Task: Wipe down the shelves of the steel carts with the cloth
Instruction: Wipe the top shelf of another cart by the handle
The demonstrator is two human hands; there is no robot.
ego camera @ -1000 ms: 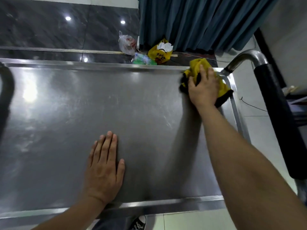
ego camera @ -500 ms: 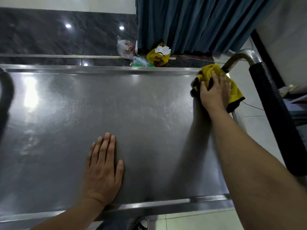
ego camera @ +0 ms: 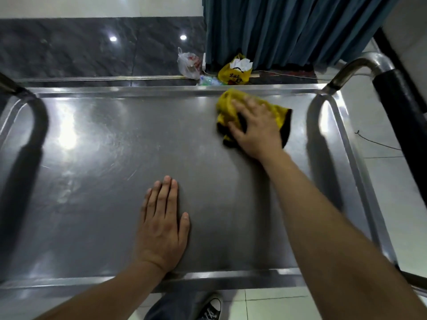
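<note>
Pressing the yellow cloth (ego camera: pixel 272 109) w/ your right hand (ego camera: pixel 256 132), fingers spread flat; your left hand (ego camera: pixel 161 225) rests flat, fingers together, on the cart shelf (ego camera: pixel 97 158)

R hand (ego camera: pixel 255 130) presses yellow cloth (ego camera: pixel 275 109) on cart shelf (ego camera: pixel 92 158); L hand (ego camera: pixel 161 229) flat.

Cloth (ego camera: pixel 272 112) on shelf (ego camera: pixel 104 146) far right, under right hand (ego camera: pixel 255 132), left hand (ego camera: pixel 161 227) flat near front edge
</note>
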